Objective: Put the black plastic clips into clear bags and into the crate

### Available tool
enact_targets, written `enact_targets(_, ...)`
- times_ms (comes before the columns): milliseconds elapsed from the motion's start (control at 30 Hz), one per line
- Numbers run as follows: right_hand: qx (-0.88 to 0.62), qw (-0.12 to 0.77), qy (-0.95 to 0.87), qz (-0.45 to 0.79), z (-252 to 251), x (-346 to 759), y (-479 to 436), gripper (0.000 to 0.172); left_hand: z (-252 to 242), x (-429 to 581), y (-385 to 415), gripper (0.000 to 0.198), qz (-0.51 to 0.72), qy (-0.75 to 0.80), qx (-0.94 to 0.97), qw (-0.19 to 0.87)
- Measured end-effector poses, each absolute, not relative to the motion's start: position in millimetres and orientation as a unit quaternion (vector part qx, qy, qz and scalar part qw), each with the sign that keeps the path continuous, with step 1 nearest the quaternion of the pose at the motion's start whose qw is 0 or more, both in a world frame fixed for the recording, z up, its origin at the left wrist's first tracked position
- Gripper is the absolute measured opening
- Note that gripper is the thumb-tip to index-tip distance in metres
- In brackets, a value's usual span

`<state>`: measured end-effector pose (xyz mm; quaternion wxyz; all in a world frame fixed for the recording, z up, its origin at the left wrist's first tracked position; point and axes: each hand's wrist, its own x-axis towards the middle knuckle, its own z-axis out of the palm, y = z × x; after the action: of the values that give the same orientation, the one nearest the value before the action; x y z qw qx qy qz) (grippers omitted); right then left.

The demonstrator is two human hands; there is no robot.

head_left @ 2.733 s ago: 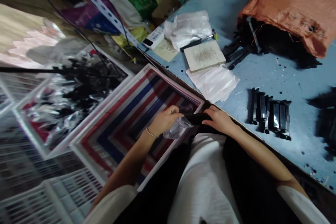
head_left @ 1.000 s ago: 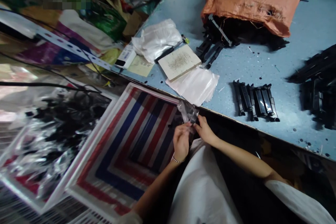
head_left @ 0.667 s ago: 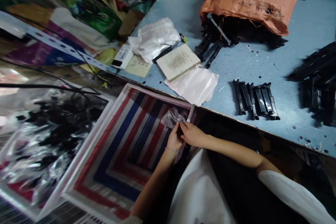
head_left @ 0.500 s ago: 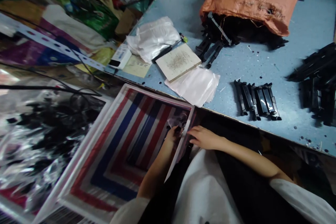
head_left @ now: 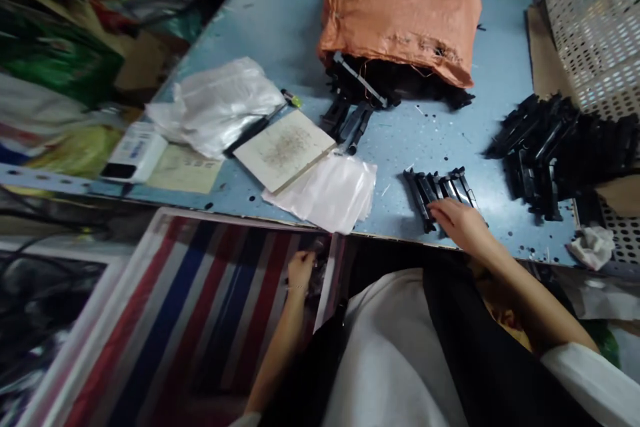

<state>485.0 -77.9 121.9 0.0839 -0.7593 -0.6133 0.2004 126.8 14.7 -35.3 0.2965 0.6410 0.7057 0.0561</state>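
the right hand (head_left: pixel 463 225) lies flat, fingers spread and closed on nothing, over the near ends of the black plastic clips (head_left: pixel 435 188) — hard, ribbed bars lined side by side at the desk (head_left: pixel 280 20) edge, within easy reach. the left hand (head_left: pixel 300 268) curls loosely at a crinkly clear packet (head_left: pixel 318 265) inside the striped woven bag (head_left: pixel 200 307) — whether it grips, i cannot tell. slick clear bags (head_left: pixel 327 190) lie stacked flat nearby.

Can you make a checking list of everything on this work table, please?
Surface: blue table, speckled with dark bits.
Job's things: row of black parts near the edge; bigger black pile at right.
Clutter: orange sack, clear bags, crumpled plastic, board, white box.
Hands: right hand rests on the row; left hand inside the striped bag.
Cables: possibly dark cords at far left, blurred.
Surroundings: white perforated basket.
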Motion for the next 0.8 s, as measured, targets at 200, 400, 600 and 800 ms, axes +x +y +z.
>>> enact_targets(200,-0.787,-0.192,-0.572,0.126,126,488,-49,0.029,25,167,34,0.031,0.268,0.545,0.732,0.307)
enact_targets(400,-0.773,-0.182,-0.587,0.159,112,485,-51,0.027,37,235,87,0.015,0.246,0.490,0.804,0.231)
enact_targets(600,-0.743,0.152,-0.510,0.406,99,509,-51,0.025,33,209,123,0.023,0.278,0.508,0.608,0.544)
enact_targets(800,-0.476,0.379,-0.230,0.760,73,446,-23,0.038,31,206,124,0.032,0.365,0.515,0.571,0.526)
